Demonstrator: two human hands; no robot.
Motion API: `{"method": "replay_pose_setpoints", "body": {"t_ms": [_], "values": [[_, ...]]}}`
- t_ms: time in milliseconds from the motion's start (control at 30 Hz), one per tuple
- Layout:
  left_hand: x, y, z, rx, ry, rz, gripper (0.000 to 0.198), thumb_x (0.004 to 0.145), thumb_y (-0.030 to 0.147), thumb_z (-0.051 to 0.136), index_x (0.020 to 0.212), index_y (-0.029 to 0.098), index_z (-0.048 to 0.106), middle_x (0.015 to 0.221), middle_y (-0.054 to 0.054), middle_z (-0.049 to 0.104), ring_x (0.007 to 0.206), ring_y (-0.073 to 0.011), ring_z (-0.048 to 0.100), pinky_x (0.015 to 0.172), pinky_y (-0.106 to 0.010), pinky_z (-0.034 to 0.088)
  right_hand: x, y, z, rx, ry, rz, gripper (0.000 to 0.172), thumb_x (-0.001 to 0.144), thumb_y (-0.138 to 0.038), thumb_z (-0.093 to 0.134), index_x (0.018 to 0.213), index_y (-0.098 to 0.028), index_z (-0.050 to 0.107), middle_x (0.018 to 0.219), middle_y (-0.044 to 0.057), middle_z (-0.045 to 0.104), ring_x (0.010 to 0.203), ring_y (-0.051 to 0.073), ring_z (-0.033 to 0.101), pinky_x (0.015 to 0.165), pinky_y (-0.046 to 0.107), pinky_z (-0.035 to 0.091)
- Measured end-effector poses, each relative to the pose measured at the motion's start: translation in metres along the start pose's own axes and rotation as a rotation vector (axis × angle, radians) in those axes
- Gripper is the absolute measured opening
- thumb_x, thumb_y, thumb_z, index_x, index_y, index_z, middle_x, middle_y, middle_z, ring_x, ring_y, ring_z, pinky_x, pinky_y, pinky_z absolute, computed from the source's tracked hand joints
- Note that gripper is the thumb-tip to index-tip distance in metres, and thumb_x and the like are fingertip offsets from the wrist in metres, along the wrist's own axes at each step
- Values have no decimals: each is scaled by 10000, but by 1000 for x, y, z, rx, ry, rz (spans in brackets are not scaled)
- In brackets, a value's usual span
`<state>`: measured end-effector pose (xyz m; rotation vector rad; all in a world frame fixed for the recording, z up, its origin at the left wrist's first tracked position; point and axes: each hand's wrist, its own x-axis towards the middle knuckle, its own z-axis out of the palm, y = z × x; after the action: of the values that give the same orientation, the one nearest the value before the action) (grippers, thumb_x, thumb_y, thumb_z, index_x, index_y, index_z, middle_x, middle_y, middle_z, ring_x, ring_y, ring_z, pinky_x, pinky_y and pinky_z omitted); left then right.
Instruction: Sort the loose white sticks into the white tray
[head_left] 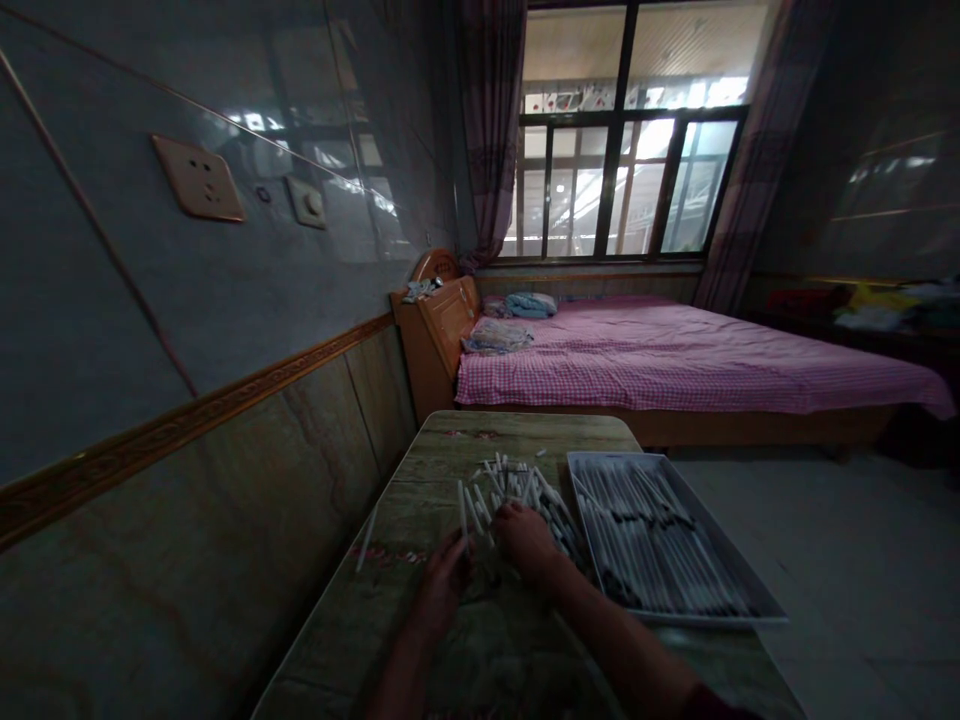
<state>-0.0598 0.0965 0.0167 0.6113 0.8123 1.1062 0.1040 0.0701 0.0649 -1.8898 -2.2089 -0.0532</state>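
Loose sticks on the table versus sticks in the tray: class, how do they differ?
The loose sticks lie scattered, crossing at all angles; the tray sticks lie side by side. The loose sticks rest on the table, touched by the right hand; the tray sticks sit in a white tray, untouched. Both are thin, pale sticks.

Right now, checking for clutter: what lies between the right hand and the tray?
Head view: loose white tubes of the pile fill the stretch between right hand and tray rim.

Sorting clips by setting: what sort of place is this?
Probably a home bedroom doubling as a workspace: pink-checked bed, curtained window, and a small table piled with white sticks.
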Motion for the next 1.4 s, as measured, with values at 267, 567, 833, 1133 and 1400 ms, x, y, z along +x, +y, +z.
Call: {"method": "replay_pose_setpoints", "body": {"t_ms": [267,567,833,1133,1400], "values": [[-2,3,1,-96,-87,-30,297,555,263,862,780,161,696,722,-14,735,681,-159,696,617,-240,533,20,3,11,13,38,-94,352,936,-361,589,1233,-175,558,1235,82,580,1038,210,608,872,418,528],[-6,-1,5,-165,72,-19,263,571,202,849,762,169,672,719,-9,753,678,-165,714,609,-236,531,-15,11,6,479,456,204,230,951,-270,423,1039,-169,609,901,67,680,766,159,639,681,272,508],[-11,-1,8,-157,71,-6,228,601,207,839,759,165,680,735,-21,765,729,-196,740,633,-256,568,-42,-13,6,1550,692,641,297,731,-448,677,868,-191,622,791,11,682,709,188,665,669,303,535],[-10,-4,5,-182,76,2,185,634,146,820,763,150,687,738,-26,766,725,-193,743,619,-247,584,-48,-21,6,1558,619,633,281,752,-450,655,877,-204,601,839,20,690,734,195,669,691,311,527],[-9,-5,3,-155,52,-2,204,664,169,818,816,152,684,788,-32,773,747,-183,744,616,-227,584,-48,-29,5,1471,629,598,221,774,-421,620,847,-213,603,757,-9,662,692,175,640,669,285,508]]}}
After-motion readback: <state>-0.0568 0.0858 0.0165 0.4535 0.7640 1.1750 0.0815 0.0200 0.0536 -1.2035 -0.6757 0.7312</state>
